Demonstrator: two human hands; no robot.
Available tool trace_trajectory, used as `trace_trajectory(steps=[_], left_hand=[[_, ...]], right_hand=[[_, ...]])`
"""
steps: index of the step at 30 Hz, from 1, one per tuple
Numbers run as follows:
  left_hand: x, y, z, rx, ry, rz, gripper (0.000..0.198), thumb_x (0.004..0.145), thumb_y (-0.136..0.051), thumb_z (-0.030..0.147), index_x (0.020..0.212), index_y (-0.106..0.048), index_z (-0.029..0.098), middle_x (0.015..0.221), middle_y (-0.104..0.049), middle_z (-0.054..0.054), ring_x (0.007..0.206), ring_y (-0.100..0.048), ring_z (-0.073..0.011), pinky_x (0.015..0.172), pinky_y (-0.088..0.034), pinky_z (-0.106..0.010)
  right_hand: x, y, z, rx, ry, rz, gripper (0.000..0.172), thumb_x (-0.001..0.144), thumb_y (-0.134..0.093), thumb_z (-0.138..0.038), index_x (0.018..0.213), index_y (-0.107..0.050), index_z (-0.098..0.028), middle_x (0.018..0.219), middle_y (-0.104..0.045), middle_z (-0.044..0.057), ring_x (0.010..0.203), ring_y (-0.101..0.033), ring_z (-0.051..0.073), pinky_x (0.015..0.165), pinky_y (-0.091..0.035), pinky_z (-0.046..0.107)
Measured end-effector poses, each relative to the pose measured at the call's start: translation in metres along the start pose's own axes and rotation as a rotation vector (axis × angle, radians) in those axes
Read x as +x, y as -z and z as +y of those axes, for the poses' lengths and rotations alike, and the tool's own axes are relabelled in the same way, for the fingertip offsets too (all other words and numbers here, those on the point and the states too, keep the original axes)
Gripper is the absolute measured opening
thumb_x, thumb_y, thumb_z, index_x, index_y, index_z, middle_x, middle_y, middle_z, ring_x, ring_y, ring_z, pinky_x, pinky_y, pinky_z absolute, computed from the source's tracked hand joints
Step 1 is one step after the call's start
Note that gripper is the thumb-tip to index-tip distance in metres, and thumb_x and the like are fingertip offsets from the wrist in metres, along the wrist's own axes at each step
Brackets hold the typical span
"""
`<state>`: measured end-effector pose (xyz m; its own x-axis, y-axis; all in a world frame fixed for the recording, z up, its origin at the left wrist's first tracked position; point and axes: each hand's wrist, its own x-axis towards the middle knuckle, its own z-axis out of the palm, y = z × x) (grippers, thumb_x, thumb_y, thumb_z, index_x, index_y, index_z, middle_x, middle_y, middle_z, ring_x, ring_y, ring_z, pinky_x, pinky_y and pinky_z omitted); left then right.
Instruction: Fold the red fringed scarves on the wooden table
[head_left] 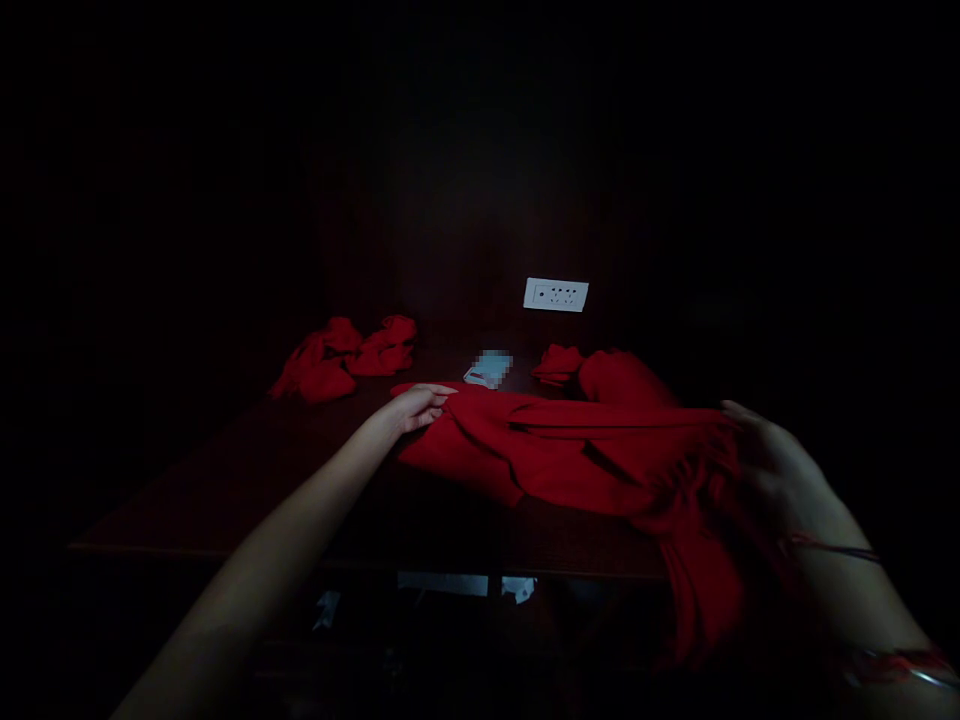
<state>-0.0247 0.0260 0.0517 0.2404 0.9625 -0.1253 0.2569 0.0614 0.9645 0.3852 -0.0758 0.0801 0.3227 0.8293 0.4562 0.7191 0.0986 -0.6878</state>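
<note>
The left hand [416, 408] pinches the far edge of a red cloth [570, 450], thumb and fingers nearly together. The right hand [780, 470], blurred and dim, holds the cloth's fringed end; its exact finger positions are hard to tell. Thin bands [836, 547] circle the right wrist. Between the hands the cloth spans sideways in loose folds over a dark bench [210, 510], and its right end hangs past the front edge. Left of the cloth, the bench top runs out to its front left corner. Beyond the left hand lies a crumpled red bundle [322, 365]; behind the cloth, right of centre, lies another red heap [622, 378]. A small pale object [487, 370], partly pixelated, sits between them. On the dark wall behind is a white socket plate [555, 295].
</note>
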Motion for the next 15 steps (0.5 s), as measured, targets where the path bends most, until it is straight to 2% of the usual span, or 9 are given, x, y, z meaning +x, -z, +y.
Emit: trace_trajectory(steps=[1,3,6,8,10,12,15], left_hand=[[0.000,-0.002,-0.001,-0.061,0.033,-0.024,0.034,0.076,-0.033,0.000,0.104,-0.050,0.008,0.081,-0.061,-0.007,0.069,-0.057,-0.0118,0.063,-0.045,-0.022],[-0.003,-0.006,0.000,-0.217,0.066,-0.111,0.029,0.077,-0.040,0.006,0.104,-0.051,0.010,0.083,-0.061,-0.006,0.071,-0.057,-0.0114,0.066,-0.045,-0.022],[-0.010,-0.008,0.004,-0.329,0.005,-0.311,0.034,0.074,-0.051,0.012,0.108,-0.050,0.016,0.089,-0.060,-0.004,0.075,-0.057,-0.0098,0.072,-0.045,-0.022],[-0.015,-0.007,0.005,-0.334,-0.040,-0.376,0.039,0.069,-0.057,0.011,0.108,-0.050,0.019,0.090,-0.059,-0.002,0.076,-0.056,-0.0083,0.074,-0.044,-0.021],[-0.018,-0.005,0.004,-0.344,-0.083,-0.386,0.041,0.066,-0.061,0.011,0.106,-0.052,0.018,0.090,-0.058,-0.002,0.076,-0.056,-0.0075,0.073,-0.044,-0.018],[-0.021,-0.004,0.002,-0.371,-0.114,-0.365,0.040,0.065,-0.062,0.013,0.104,-0.053,0.017,0.094,-0.057,-0.003,0.079,-0.055,-0.0084,0.073,-0.044,-0.018],[-0.022,-0.005,0.001,-0.412,-0.140,-0.355,0.041,0.065,-0.061,0.014,0.105,-0.052,0.019,0.099,-0.056,-0.003,0.080,-0.055,-0.0086,0.074,-0.044,-0.019]], right_hand=[[0.002,0.001,0.003,0.039,-0.122,0.021,0.035,0.071,-0.032,-0.029,0.100,-0.045,-0.015,0.059,-0.055,0.005,0.054,-0.056,0.019,0.048,-0.046,0.033],[0.000,-0.006,0.000,-0.010,-0.158,-0.021,0.036,0.068,-0.040,-0.031,0.100,-0.046,-0.015,0.068,-0.055,0.007,0.060,-0.056,0.020,0.053,-0.045,0.034],[-0.013,-0.028,-0.023,-0.355,0.173,-0.164,0.041,0.063,-0.051,-0.035,0.101,-0.051,-0.018,0.100,-0.050,0.013,0.090,-0.050,0.025,0.071,-0.041,0.040],[-0.023,-0.045,-0.042,-0.558,0.372,-0.292,0.043,0.062,-0.055,-0.036,0.103,-0.052,-0.022,0.110,-0.046,0.012,0.100,-0.042,0.028,0.080,-0.034,0.046],[-0.031,-0.060,-0.057,-0.698,0.499,-0.415,0.035,0.066,-0.054,-0.035,0.099,-0.054,-0.024,0.102,-0.052,0.010,0.097,-0.044,0.028,0.083,-0.026,0.052],[-0.034,-0.069,-0.065,-0.779,0.602,-0.489,0.023,0.071,-0.049,-0.030,0.091,-0.057,-0.021,0.088,-0.056,0.008,0.089,-0.049,0.023,0.086,-0.024,0.050],[-0.023,-0.064,-0.069,-0.821,0.676,-0.430,0.020,0.076,-0.041,-0.020,0.088,-0.056,-0.018,0.083,-0.054,0.008,0.076,-0.050,0.017,0.078,-0.033,0.034]])
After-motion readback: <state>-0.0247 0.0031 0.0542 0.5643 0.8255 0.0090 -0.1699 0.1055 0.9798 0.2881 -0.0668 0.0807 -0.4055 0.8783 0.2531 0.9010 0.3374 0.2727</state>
